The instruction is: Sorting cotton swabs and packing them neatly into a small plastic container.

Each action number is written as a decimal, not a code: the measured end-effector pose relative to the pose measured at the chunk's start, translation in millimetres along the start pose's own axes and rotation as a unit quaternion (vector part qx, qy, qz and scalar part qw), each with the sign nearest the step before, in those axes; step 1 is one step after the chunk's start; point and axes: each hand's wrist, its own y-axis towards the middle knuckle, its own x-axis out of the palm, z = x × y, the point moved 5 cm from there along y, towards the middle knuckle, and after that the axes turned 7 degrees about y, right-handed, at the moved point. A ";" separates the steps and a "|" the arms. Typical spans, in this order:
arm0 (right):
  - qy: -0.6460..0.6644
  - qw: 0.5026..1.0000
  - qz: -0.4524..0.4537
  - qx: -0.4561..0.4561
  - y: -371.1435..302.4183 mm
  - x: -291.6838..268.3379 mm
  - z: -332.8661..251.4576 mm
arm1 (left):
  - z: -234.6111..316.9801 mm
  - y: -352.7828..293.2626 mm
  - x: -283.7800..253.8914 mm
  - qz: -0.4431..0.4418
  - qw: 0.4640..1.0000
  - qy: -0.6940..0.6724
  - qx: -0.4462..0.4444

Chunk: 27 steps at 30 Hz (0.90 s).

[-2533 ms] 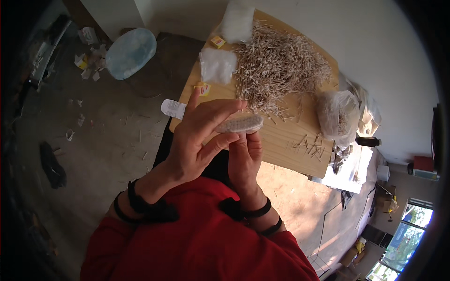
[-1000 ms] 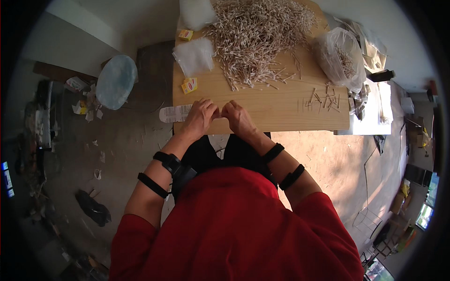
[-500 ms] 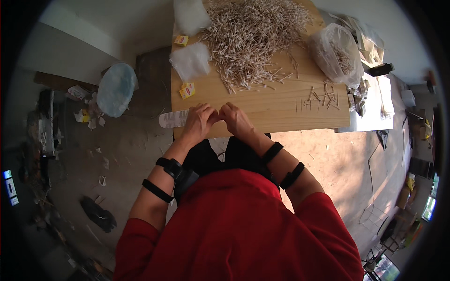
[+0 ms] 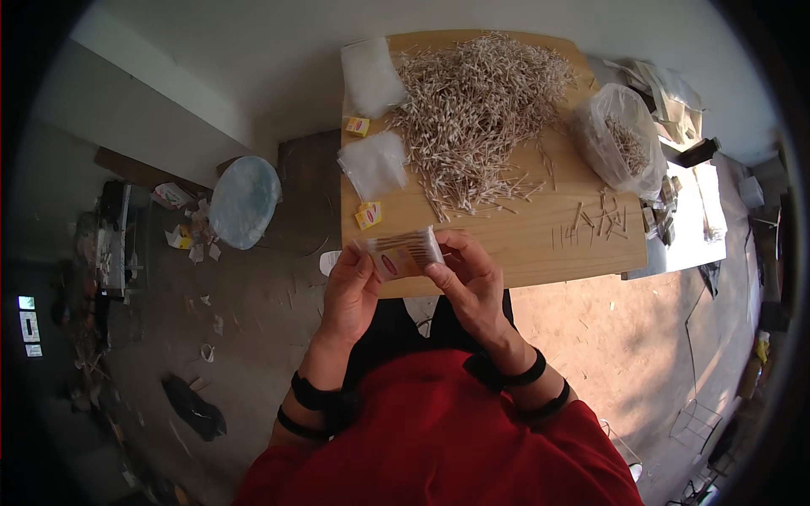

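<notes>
Cotton-swab packet (image 4: 403, 255) is held above the near edge of the wooden table (image 4: 506, 263), its left end pinched by the left hand (image 4: 350, 291), its right end clamped between thumb and fingers of the right hand (image 4: 472, 282). It should be light, its clear film rather slippery, its thin sticks easy to bend; both ends seem good places to hold. I count one packet, two yellow cards (image 4: 368, 215), two clear-bag stacks (image 4: 373, 165) and one swab heap (image 4: 489, 118).
</notes>
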 end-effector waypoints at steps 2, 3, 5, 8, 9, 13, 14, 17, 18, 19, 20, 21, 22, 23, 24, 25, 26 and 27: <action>-0.107 0.993 -0.012 -0.053 3.4 10.0 -29.6 | 5.2 -7.3 9.0 -0.006 1.000 -0.002 0.014; -0.214 0.971 -0.022 -0.102 3.4 16.9 -45.9 | 8.7 -9.7 15.5 -0.007 1.000 0.001 0.016; -0.212 0.966 -0.002 -0.148 2.5 28.6 -63.4 | 14.6 -14.6 20.4 0.008 0.999 -0.014 0.034; -0.249 0.938 -0.047 -0.235 -4.4 45.1 -82.0 | 11.2 -21.5 0.6 -0.018 0.999 -0.031 0.030; -0.246 0.939 -0.045 -0.234 -6.4 46.9 -84.8 | 14.1 -22.8 0.0 -0.046 0.997 -0.041 0.039; -0.239 0.939 -0.084 -0.232 -10.6 53.9 -92.0 | 6.0 -22.5 5.3 -0.049 0.998 -0.036 0.018; -0.236 0.938 -0.078 -0.241 -9.3 53.3 -92.7 | 2.7 -23.8 5.2 -0.017 1.000 -0.023 0.009; -0.223 0.939 -0.063 -0.252 -9.4 50.8 -90.4 | -1.3 -25.4 8.3 -0.006 1.000 -0.022 0.003; -0.228 0.937 -0.066 -0.256 -9.6 49.7 -91.1 | -1.8 -23.2 8.3 -0.043 0.998 -0.052 0.008; -0.232 0.935 -0.070 -0.260 -10.1 48.8 -91.6 | -2.8 -24.6 6.7 -0.043 0.998 -0.051 0.007; -0.231 0.935 -0.068 -0.259 -10.7 47.6 -91.2 | -4.5 -26.0 5.3 -0.033 0.996 -0.084 -0.006; -0.227 0.936 -0.070 -0.260 -11.8 46.9 -90.2 | -6.0 -27.1 5.2 -0.024 0.993 -0.117 -0.019; -0.223 0.937 -0.072 -0.260 -12.9 46.2 -89.4 | -6.7 -25.8 6.8 -0.024 0.993 -0.117 -0.021; -0.224 0.937 -0.070 -0.259 -13.3 45.8 -88.9 | -3.5 -23.4 14.3 -0.081 0.984 -0.158 0.006; -0.217 0.936 -0.075 -0.265 -13.2 46.2 -89.8 | 0.2 -22.9 22.5 -0.140 0.969 -0.201 0.032; -0.211 0.936 -0.081 -0.270 -13.6 46.0 -90.8 | 1.9 -24.5 23.0 -0.140 0.968 -0.204 0.031; -0.215 0.935 -0.081 -0.268 -14.5 43.5 -91.3 | 2.9 -25.8 16.6 -0.080 0.987 -0.138 0.019; -0.244 0.941 -0.058 -0.227 -12.0 35.8 -87.5 | 2.8 -25.8 12.4 -0.019 0.997 -0.073 0.008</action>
